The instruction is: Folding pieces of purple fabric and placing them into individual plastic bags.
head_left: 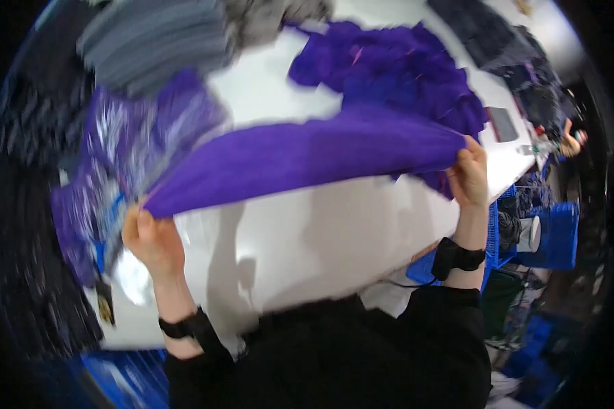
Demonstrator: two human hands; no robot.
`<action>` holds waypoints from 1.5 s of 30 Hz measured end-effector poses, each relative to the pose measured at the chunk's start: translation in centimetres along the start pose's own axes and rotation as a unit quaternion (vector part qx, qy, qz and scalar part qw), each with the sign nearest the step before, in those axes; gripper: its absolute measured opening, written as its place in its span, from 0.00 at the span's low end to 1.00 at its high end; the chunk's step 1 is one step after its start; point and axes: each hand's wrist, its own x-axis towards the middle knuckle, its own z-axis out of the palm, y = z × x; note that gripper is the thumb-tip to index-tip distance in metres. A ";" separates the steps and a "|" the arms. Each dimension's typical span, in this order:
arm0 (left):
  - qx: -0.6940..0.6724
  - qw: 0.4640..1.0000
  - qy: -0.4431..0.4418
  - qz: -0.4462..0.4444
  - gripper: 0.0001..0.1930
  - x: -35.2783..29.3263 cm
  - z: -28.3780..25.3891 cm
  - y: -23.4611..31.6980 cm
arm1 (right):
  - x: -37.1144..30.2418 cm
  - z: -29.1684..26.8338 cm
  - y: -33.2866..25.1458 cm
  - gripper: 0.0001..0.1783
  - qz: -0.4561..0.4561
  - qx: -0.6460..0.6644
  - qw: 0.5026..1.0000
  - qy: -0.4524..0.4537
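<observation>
A long piece of purple fabric (300, 160) is stretched between my two hands above the white table. My left hand (151, 238) pinches its lower left corner, thumb on top. At the other end, my right hand (469, 174) is closed on the right edge, which is drawn into folds there. The cloth slopes down toward the left; whether it is a finished garment or a cut panel cannot be told. Just beyond it lies a heaped pile of purple fabric pieces (396, 65). To the left, close to my left hand, is a clear plastic bag with purple fabric (126, 133).
Grey folded fabric stacks (160, 41) stand at the far left of the white table (307, 238). Dark fabric piles (37, 252) line the left side. A flat dark rectangular object (503, 125) lies near the right edge. Blue crates (552, 235) stand beyond that edge.
</observation>
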 end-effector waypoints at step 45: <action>0.583 0.787 -0.172 0.108 0.11 -6.8 -12.9 -8.2 | -2.5 25.5 24.3 0.34 0.052 -0.439 0.789 -0.427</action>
